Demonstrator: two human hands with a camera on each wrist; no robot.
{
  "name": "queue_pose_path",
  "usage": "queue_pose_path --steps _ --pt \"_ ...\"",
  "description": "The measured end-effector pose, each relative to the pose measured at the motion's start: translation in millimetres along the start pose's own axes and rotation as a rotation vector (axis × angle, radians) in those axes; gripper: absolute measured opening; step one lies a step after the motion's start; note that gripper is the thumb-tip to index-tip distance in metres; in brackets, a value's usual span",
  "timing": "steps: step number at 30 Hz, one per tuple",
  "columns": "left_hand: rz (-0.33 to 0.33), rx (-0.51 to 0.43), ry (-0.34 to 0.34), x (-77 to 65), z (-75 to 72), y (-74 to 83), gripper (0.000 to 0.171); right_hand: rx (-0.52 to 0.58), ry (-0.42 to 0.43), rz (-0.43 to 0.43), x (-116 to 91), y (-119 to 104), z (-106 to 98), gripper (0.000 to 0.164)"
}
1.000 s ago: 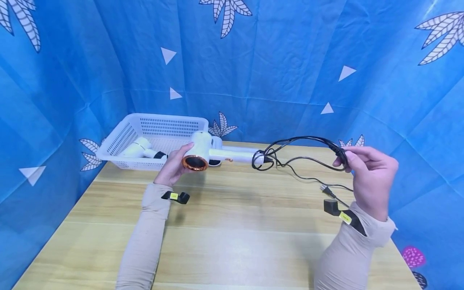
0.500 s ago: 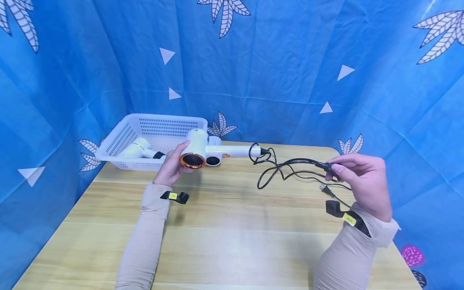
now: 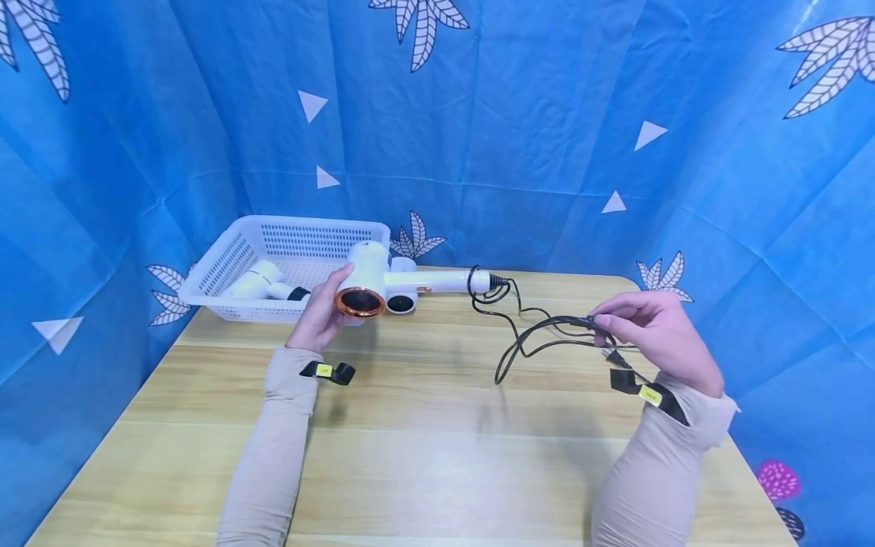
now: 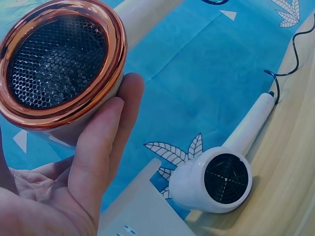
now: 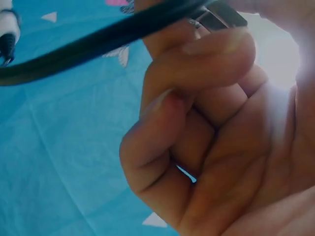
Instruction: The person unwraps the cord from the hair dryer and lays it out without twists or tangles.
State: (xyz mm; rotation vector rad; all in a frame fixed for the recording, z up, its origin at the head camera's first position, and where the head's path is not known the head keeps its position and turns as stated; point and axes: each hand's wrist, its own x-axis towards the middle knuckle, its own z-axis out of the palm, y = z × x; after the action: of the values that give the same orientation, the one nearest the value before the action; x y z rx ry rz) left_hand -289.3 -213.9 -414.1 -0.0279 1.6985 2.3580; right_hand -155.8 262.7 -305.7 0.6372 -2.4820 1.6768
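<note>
In the head view my left hand (image 3: 320,315) grips the head of a white hair dryer (image 3: 369,266) with a copper rim, holding it up over the table. Its handle points right. From the handle's end runs a black power cord (image 3: 502,365), hanging in loose loops. My right hand (image 3: 659,334) pinches the gathered cord between thumb and fingertips. Seen from the left wrist, fingers curl around the dryer body just behind its copper rim (image 4: 115,93). The right wrist view shows the cord (image 5: 98,46) crossing close above curled fingers.
A white plastic basket (image 3: 328,222) stands at the back left with another white hair dryer (image 3: 256,279) inside. Beside the basket, another white hair dryer (image 3: 402,304) lies on the table (image 3: 437,456), partly behind the held one. A two-pin plug (image 3: 615,357) is near my right hand.
My right hand has moved left and a little down with the cord, so the cord loops sag lower. The held hair dryer has shifted slightly left and up.
</note>
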Motion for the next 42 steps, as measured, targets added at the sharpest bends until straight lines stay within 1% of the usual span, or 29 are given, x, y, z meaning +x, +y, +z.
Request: queue_pose_path --steps 3,7,13,16,22,26,29,32,34,38,42 --pt "0.002 -0.005 0.000 -0.5 -0.9 -0.2 0.040 -0.080 -0.011 0.051 5 6 0 0.013" --pt "0.004 -0.004 -0.005 -0.8 -0.9 0.1 0.040 -0.155 -0.012 0.115 12 15 0 0.017" --pt "0.014 0.000 -0.039 -0.6 -0.8 0.6 0.039 -0.256 0.012 0.176 22 27 1 0.020" --pt "0.021 0.003 -0.053 -1.1 -0.9 0.7 0.038 -0.293 0.035 0.198 25 32 1 0.021" --pt "0.023 0.008 -0.058 -2.6 0.0 0.4 0.035 -0.310 0.094 0.242 30 40 1 0.024" --pt "0.016 0.014 -0.058 -3.1 0.8 0.6 0.035 -0.307 0.149 0.229 33 43 3 0.026" --pt "0.010 0.018 -0.063 -3.4 0.9 1.1 0.039 -0.285 0.198 0.219 35 44 5 0.027" --pt "0.010 0.024 -0.066 -3.9 0.9 1.9 0.044 -0.257 0.260 0.208 38 45 9 0.029" --pt "0.011 0.030 -0.068 -4.3 1.0 2.3 0.046 -0.231 0.315 0.196 40 44 12 0.028" --pt "0.014 0.051 -0.073 -4.5 1.1 2.5 0.050 -0.168 0.443 0.136 44 45 19 0.025" --pt "0.013 0.071 -0.080 -4.5 0.9 2.6 0.055 -0.084 0.580 0.033 48 45 24 0.021"
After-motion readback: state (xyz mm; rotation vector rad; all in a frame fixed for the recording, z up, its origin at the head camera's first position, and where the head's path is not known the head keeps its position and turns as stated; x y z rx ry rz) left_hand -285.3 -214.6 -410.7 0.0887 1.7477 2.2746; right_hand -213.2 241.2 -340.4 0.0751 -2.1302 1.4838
